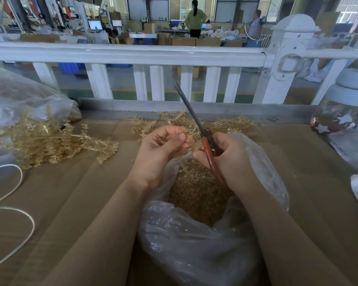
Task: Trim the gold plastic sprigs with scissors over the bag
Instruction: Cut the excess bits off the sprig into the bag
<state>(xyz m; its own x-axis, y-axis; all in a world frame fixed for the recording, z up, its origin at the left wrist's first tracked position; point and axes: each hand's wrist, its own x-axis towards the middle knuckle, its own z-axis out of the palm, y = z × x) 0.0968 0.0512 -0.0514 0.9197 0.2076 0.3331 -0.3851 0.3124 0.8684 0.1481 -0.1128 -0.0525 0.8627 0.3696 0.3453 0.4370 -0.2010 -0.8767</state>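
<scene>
My left hand (163, 149) pinches a gold plastic sprig (191, 145) between thumb and fingers, just above the clear plastic bag (194, 244). My right hand (229, 157) grips the red-handled scissors (205, 139), whose dark blades point up and away, slightly parted at the tips. The two hands touch over the bag's mouth. Inside the bag lies a heap of cut gold pieces (194, 190). A pile of gold sprigs (50, 139) lies at the left and another pile of sprigs (194, 120) lies behind my hands.
The work surface is brown cardboard (81, 193). A white cord (10, 203) loops at the left edge. A large clear bag (19, 93) sits at far left. A jar with star stickers (347, 108) stands at right. A white railing (132, 54) runs across behind the table.
</scene>
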